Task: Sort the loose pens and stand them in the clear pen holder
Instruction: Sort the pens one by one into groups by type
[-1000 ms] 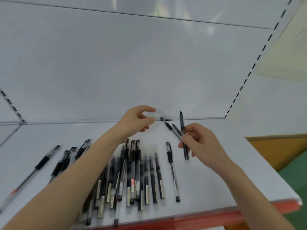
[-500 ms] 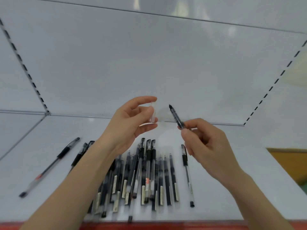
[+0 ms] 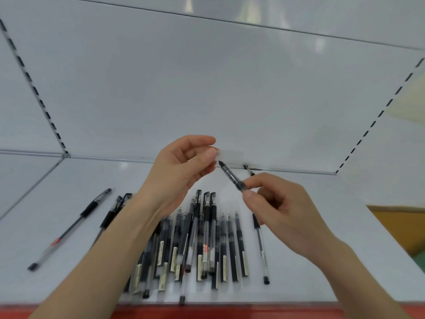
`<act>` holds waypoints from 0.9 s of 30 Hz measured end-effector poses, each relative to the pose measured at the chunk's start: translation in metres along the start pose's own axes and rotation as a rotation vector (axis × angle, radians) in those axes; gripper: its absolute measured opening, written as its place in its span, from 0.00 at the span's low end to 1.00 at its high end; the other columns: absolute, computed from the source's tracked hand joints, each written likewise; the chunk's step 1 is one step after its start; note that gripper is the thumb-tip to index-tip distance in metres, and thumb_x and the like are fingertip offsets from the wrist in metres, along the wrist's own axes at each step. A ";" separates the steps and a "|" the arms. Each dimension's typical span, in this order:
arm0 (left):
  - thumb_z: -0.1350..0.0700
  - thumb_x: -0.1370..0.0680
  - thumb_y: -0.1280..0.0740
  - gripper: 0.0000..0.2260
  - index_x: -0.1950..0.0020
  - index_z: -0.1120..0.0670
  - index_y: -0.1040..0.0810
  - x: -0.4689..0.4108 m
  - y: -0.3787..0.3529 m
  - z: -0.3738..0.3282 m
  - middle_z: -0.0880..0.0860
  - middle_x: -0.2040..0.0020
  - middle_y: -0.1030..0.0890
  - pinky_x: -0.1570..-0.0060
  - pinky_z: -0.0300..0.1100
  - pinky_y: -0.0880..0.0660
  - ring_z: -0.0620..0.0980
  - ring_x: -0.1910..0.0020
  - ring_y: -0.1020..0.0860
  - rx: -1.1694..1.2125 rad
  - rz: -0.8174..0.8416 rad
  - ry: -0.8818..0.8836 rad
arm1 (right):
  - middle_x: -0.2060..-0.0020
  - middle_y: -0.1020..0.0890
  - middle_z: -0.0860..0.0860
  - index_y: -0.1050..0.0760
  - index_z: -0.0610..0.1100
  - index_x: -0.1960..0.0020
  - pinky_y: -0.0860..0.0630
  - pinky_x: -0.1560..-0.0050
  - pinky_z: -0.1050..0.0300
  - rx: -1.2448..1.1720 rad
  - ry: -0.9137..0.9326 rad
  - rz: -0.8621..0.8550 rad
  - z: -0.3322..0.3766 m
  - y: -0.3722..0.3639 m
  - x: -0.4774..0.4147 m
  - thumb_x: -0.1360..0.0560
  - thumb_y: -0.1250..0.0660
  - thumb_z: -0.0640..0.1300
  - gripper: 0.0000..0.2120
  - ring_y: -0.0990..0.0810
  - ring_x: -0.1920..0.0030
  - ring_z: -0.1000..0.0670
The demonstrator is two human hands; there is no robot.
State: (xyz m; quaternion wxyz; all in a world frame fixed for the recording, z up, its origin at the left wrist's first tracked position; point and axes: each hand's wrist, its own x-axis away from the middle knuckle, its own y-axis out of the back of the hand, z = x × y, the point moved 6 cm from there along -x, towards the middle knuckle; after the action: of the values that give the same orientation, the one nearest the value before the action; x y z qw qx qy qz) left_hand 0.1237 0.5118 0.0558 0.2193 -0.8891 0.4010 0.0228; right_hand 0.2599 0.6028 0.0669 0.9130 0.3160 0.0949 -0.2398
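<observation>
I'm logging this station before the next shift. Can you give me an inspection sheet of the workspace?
Surface: white shelf with a red front edge.
Job's things: pen bunch lying mid-shelf; left pens, right pen and back pen lie apart from it. Holder not plainly seen.
Clutter: nothing seen.
Hands: left hand pinches a blurred clear piece; right hand pinches the held pen, its tip toward that piece.
Cables: nothing seen.
Surroundings: white back panel, slotted upright.
</observation>
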 end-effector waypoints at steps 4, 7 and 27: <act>0.60 0.35 0.32 0.10 0.55 0.57 0.22 -0.001 0.000 -0.001 0.50 0.65 0.17 0.60 0.34 0.22 0.44 0.65 0.19 0.029 -0.030 0.006 | 0.80 0.31 0.52 0.25 0.58 0.60 0.29 0.71 0.59 -0.021 0.028 -0.060 0.002 0.003 0.007 0.31 0.37 0.50 0.04 0.33 0.76 0.54; 0.60 0.35 0.32 0.08 0.57 0.57 0.23 0.000 0.003 -0.002 0.50 0.65 0.16 0.61 0.34 0.22 0.43 0.67 0.20 0.048 -0.048 0.011 | 0.78 0.30 0.45 0.24 0.56 0.59 0.36 0.75 0.67 -0.039 0.047 -0.120 0.004 0.010 0.009 0.32 0.37 0.51 0.04 0.34 0.77 0.53; 0.62 0.30 0.33 0.08 0.53 0.53 0.19 0.009 -0.004 -0.003 0.51 0.63 0.20 0.59 0.35 0.23 0.44 0.64 0.22 -0.133 -0.062 -0.035 | 0.81 0.30 0.52 0.22 0.49 0.62 0.36 0.76 0.71 -0.190 -0.083 0.000 -0.006 -0.004 0.012 0.27 0.35 0.42 0.06 0.33 0.80 0.58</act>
State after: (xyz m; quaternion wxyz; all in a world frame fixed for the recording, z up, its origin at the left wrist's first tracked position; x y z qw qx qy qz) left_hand 0.1328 0.5064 0.0581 0.1673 -0.9131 0.3671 0.0584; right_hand 0.2683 0.5990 0.0565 0.9421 0.2177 0.0792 -0.2424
